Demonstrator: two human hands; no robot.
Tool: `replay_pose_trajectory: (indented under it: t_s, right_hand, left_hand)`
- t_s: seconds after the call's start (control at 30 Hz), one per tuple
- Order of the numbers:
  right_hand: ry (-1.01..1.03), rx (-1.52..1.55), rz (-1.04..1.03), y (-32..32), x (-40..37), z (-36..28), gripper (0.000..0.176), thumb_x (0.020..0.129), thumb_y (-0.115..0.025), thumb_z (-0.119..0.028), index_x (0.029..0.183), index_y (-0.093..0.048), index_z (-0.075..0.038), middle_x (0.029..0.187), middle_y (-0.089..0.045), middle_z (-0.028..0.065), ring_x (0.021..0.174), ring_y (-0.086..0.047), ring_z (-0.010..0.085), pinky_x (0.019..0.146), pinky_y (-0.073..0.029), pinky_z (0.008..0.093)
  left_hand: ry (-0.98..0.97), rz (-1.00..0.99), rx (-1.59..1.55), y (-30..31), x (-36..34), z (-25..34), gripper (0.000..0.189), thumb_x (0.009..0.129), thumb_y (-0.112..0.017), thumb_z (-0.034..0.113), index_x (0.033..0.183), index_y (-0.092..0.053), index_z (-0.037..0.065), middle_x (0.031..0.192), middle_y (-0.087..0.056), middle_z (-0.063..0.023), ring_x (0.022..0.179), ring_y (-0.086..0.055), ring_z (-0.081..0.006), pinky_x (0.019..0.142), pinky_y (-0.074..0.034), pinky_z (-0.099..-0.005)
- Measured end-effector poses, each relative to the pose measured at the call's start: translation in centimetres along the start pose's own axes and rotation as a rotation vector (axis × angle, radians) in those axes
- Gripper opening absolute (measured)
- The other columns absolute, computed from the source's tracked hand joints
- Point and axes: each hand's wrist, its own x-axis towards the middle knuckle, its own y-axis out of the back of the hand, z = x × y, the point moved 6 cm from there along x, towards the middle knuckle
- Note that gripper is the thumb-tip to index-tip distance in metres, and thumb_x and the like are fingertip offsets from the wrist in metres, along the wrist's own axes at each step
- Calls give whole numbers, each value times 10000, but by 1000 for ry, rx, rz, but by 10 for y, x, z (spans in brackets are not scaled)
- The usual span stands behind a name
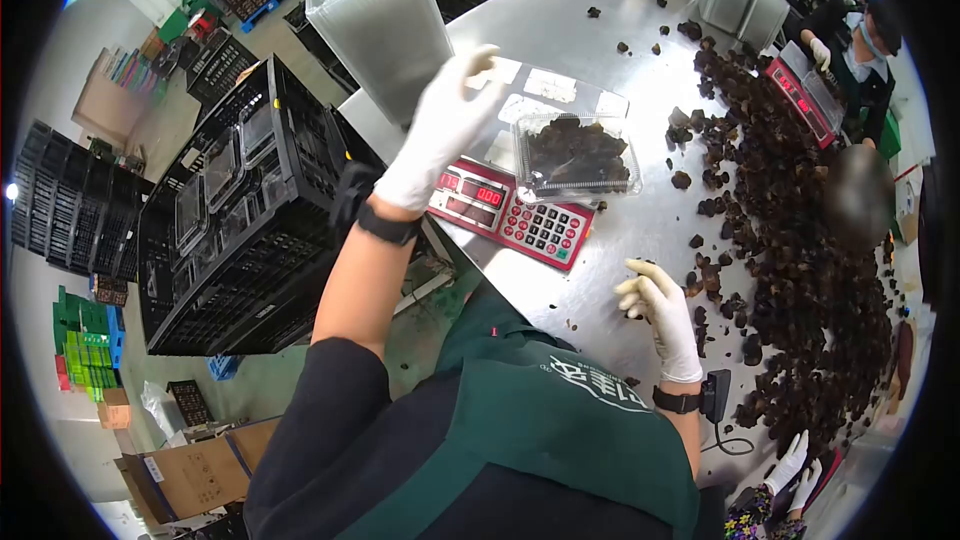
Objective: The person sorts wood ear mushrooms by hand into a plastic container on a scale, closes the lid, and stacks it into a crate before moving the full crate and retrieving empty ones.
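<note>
My left hand, in a white glove, is raised over the back of the scale, beside a tall stack of clear plastic containers. Its thumb and fingers are apart and nothing shows between them. A clear plastic box of dark, crinkled mushroom pieces sits on the red-fronted digital scale, whose lit display shows 0.00. My right hand, also gloved, hovers above the steel table at the scale's right. Its fingers curl inward, with a dark bit at the fingertips too small to identify.
Loose dark mushroom pieces cover the right side of the steel table. A co-worker sits by another scale; another person's gloved hands are at lower right. Black crates stand left of the table.
</note>
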Motion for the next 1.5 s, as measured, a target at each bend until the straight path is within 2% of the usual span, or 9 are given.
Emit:
replay_pose_trajectory:
  t_s: [0.23, 0.43, 0.63, 0.73, 0.8, 0.93, 1.1, 1.17, 1.5]
  right_hand:
    - [100, 104, -25, -59, 26, -44, 387, 1027, -464, -161, 1378, -480, 2, 1102, -686, 138, 869, -668, 139, 707, -517, 229]
    - [212, 24, -61, -100, 35, -31, 240, 1028, -509, -237, 1147, -516, -29, 965, -609, 76, 883, -661, 173, 705, -539, 278]
    - [268, -78, -509, -204, 12, -102, 432, 958, -652, -288, 1225, -542, 32, 1004, -667, 133, 904, -664, 197, 785, -524, 272]
    - [224, -131, -461, -215, 22, -106, 339, 951, -582, -132, 1240, -560, 44, 1041, -683, 147, 866, -654, 172, 773, -510, 256]
    - [219, -213, -369, -213, 27, -103, 297, 978, -472, -122, 1201, -574, 44, 967, -687, 136, 791, -648, 177, 714, -506, 279]
    - [122, -201, -235, -179, 48, -76, 277, 989, -477, -114, 1196, -575, 41, 938, -692, 126, 779, -647, 160, 675, -505, 255]
    - [86, -154, -36, -148, 55, -58, 271, 964, -495, -109, 1166, -603, 37, 896, -697, 100, 720, -621, 124, 653, -483, 225]
    - [104, -159, 11, -141, 50, -55, 271, 969, -490, -104, 1170, -611, 32, 911, -700, 91, 741, -627, 119, 669, -488, 233]
    - [129, -76, 41, -158, 12, -37, 279, 1006, -530, -164, 1213, -630, -5, 1002, -683, 50, 856, -617, 89, 788, -511, 240]
  left_hand:
    - [-320, -548, 411, -96, 9, -51, 421, 861, -652, 375, 1086, -688, 21, 909, -692, -199, 847, -683, -248, 782, -521, -392]
    - [214, -90, -153, -14, -98, -13, 503, 792, -790, 330, 1123, -581, 15, 998, -581, -103, 931, -579, -198, 816, -489, -368]
    - [529, 198, -588, 201, -153, -7, 173, 863, -688, 171, 944, -599, 46, 900, -613, -16, 851, -562, -80, 751, -464, -252]
    - [201, 385, 157, 328, -181, -7, 142, 877, -647, 184, 895, -657, 44, 883, -611, -44, 815, -592, -130, 732, -483, -262]
    - [372, 690, -289, 412, -218, -42, 121, 871, -642, 146, 895, -653, 28, 894, -621, -53, 867, -600, -147, 793, -493, -298]
    - [378, 1067, -187, 550, -275, -100, 332, 926, -645, 230, 1227, -568, 112, 1044, -634, -58, 853, -634, -141, 666, -531, -305]
    - [809, 913, -133, 649, -317, -201, 339, 929, -631, 244, 1246, -600, 127, 1131, -673, -73, 1038, -645, -222, 907, -502, -406]
    - [802, 630, 648, 722, -322, -301, 382, 914, -649, 212, 1268, -609, 74, 1218, -657, -95, 1141, -611, -254, 998, -464, -375]
    - [-238, -186, 350, 282, 114, -57, 419, 1016, -535, 166, 1386, -503, -29, 1402, -554, -154, 1322, -498, -245, 1120, -353, -341]
